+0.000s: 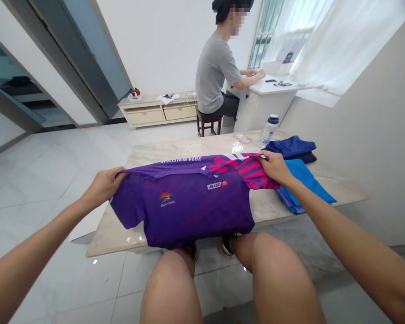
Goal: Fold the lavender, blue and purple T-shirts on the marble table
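A purple T-shirt with a pink-striped sleeve hangs stretched between my hands, its front facing me and its lower part draping over the near table edge. My left hand pinches the shirt at the left shoulder. At the other shoulder, beside the pink stripes, my right hand grips the fabric. Just right of that hand lies a folded bright blue garment on the marble table. Dark blue folded clothing sits behind it.
A clear bottle with a blue cap stands at the table's back right. Beyond, a person in a grey shirt sits on a stool at a white desk. A low cream cabinet lines the wall. My knees are below the near edge.
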A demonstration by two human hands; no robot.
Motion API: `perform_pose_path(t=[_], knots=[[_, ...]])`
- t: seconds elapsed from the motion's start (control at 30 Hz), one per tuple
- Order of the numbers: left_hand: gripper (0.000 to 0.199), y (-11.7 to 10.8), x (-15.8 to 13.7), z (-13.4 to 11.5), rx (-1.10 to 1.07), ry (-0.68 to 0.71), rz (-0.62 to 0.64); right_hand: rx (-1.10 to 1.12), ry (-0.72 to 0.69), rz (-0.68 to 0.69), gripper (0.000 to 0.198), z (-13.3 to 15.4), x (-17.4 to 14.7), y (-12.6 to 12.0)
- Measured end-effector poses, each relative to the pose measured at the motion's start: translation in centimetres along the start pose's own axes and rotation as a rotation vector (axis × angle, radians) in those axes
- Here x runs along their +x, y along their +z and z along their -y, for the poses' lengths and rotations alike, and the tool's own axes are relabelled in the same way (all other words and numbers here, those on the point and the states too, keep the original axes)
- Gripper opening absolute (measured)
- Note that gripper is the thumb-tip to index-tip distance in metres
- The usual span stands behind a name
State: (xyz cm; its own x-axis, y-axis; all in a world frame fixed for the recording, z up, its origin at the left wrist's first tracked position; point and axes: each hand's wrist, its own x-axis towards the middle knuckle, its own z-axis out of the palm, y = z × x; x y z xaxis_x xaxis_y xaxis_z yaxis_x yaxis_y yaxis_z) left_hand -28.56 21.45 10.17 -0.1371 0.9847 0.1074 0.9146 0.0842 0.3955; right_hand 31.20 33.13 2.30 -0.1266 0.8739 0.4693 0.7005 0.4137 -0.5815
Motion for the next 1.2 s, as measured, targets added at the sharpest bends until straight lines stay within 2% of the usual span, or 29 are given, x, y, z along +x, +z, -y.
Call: perform_pose_path(t=[0.13, 0.3, 0.4, 0.5, 0.6, 0.67, 0.73, 0.77, 0.83, 0.9, 0.97, 1.07, 1.2], knots=[[0.027, 3.6, 5.4, 1.3, 0.004, 0.018, -0.036, -0.130, 0.063, 0.029, 0.040, -3.5, 3.0, 5.1], [0.036, 9.6, 13.6, 2.8, 0.062, 0.045, -0.060, -0.287, 0.164, 0.037, 0.048, -7.6, 9.2, 12.2], [0.041, 13.4, 17.7, 4.1, 0.135, -0.006, -0.062, -0.362, 0.238, 0.080, 0.045, -9.8, 12.9, 15.7], [0.057, 17.0, 20.7, 5.3, 0.165, -0.068, -0.071, -0.422, 0.305, 0.119, 0.046, -12.1, 15.6, 18.6], [0.054, 19.9, 21.4, 5.6, 0.175, -0.092, -0.091, -0.458, 0.340, 0.209, 0.071, -13.8, 16.3, 20.3], [0.046, 21.3, 19.8, 4.9, 0.176, -0.042, -0.104, -0.443, 0.236, 0.242, 0.078, -13.7, 14.9, 20.5], [0.045, 22.0, 16.2, 3.8, 0.155, 0.063, -0.122, -0.377, 0.048, 0.222, 0.070, -12.1, 11.8, 19.9], [0.046, 22.2, 13.8, 3.2, 0.142, 0.115, -0.132, -0.329, -0.049, 0.209, 0.064, -10.8, 9.5, 19.4], [0.046, 22.6, 8.3, 2.2, 0.133, 0.185, -0.129, -0.236, -0.151, 0.258, 0.060, -7.6, 4.1, 18.2], [0.053, 23.3, 3.0, 1.5, 0.118, 0.222, -0.061, -0.180, -0.208, 0.362, 0.064, -4.6, -1.6, 17.2], [0.064, 24.2, -1.1, 1.2, 0.113, 0.214, -0.002, -0.178, -0.257, 0.490, 0.066, -2.6, -6.4, 16.7], [0.074, 25.8, -4.2, 1.1, 0.125, 0.199, 0.051, -0.263, -0.257, 0.583, 0.067, -1.8, -10.3, 16.7], [0.078, 26.7, -4.5, 0.9, 0.134, 0.207, 0.057, -0.347, -0.241, 0.592, 0.069, -2.0, -11.0, 17.0]])
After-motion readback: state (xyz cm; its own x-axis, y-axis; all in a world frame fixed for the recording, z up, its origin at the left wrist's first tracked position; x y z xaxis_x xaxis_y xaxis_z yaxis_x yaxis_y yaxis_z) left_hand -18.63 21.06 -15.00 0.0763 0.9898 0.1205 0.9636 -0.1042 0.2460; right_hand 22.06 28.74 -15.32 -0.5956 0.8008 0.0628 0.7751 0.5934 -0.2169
